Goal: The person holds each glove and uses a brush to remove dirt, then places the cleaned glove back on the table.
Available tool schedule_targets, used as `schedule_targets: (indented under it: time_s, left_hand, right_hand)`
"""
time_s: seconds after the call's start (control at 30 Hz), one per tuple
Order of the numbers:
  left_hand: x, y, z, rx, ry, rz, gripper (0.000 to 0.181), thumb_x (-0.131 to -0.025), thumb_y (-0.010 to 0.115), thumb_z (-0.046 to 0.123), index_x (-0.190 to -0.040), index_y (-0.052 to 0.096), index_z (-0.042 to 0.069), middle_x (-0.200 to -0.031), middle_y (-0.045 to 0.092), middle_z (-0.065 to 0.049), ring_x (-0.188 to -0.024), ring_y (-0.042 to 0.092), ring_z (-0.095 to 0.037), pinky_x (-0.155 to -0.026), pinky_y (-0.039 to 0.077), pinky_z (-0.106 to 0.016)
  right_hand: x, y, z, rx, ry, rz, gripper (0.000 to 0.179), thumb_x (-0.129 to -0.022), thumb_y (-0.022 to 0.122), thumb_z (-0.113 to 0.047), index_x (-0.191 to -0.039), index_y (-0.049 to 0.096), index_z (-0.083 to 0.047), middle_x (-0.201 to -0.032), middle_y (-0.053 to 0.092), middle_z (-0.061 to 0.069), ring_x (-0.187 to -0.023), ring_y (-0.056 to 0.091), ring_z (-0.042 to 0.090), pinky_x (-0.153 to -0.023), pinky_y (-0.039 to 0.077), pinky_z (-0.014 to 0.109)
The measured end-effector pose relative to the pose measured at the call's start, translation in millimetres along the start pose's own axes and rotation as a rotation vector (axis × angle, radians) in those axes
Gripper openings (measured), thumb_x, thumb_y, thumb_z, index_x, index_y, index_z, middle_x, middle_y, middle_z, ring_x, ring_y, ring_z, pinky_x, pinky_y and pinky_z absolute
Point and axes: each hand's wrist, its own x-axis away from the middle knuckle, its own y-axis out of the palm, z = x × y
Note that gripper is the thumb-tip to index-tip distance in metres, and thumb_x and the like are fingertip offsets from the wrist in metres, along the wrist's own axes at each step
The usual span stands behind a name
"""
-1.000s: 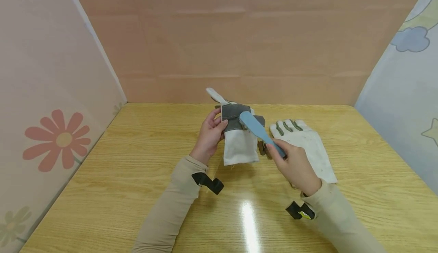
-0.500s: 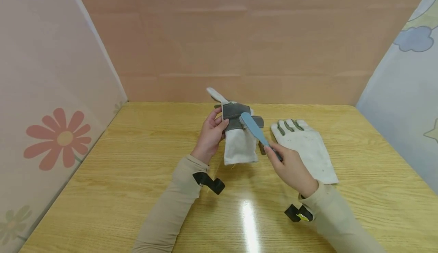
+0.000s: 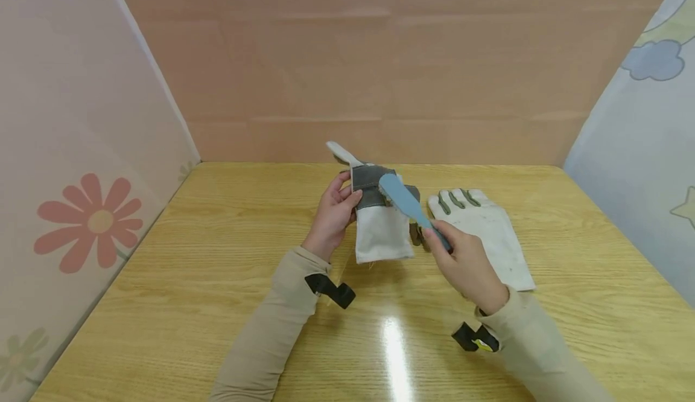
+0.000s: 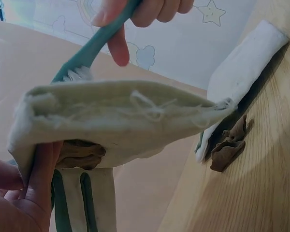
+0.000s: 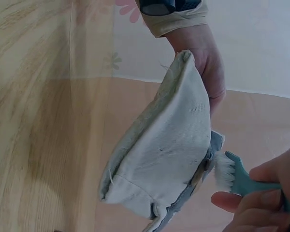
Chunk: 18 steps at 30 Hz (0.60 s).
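The right hand [image 3: 471,269] is curled round the handle of a light-blue, long-handled brush with pale bristles [image 3: 404,200], with no slack in the grip that shows. The left hand [image 3: 331,218] pinches the left edge of a white cloth work glove with dark grey panels [image 3: 382,233], its thumb lying on the grey part. This glove is held up off the pale wood-grain table [image 3: 190,305], its open cuff towards the person and its finger end away.

From the right hand, the held glove lies to the left and farther from the person. The brush bridges that gap on a slant, head up and left, crossing the glove's length at an angle; its bristles face the grey panel and appear to touch it. The left hand is the nearer to the glove. A second white cloth glove with green trim [image 3: 496,233] lies on the table, partly behind the right hand.
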Motion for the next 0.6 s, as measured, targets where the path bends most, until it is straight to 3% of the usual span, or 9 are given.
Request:
schedule_targets:
  time_s: [0.33,0.6]
  left_hand:
    - [0.8,-2.1,4.1,0.006,-0.003,0.006,0.041,-0.097,0.043,0.001,-0.136,0.043,0.013,-0.128,0.056,-0.022,-0.073,0.063,-0.002,-0.063,0.051,-0.021]
    - [0.1,-1.6,3.9,0.002,-0.008,0.013,0.040,-0.097,0.044,0.001,-0.135,0.044,0.012,-0.127,0.057,-0.023,-0.070,0.063,-0.002,-0.061,0.050,-0.021]
  right_hand:
    - [-1.3,-0.2,2.6,0.035,-0.005,-0.020,0.020,-0.098,0.047,-0.017,-0.091,0.061,-0.004,-0.053,0.033,-0.005,-0.042,0.022,-0.001,-0.041,0.028,0.021]
    - [-0.5,-3.4,-2.0,0.015,0.023,-0.004,0.020,-0.098,0.049,-0.016,-0.105,0.063,-0.004,-0.052,0.033,-0.004,-0.040,0.023,0.002,-0.041,0.028,0.021]
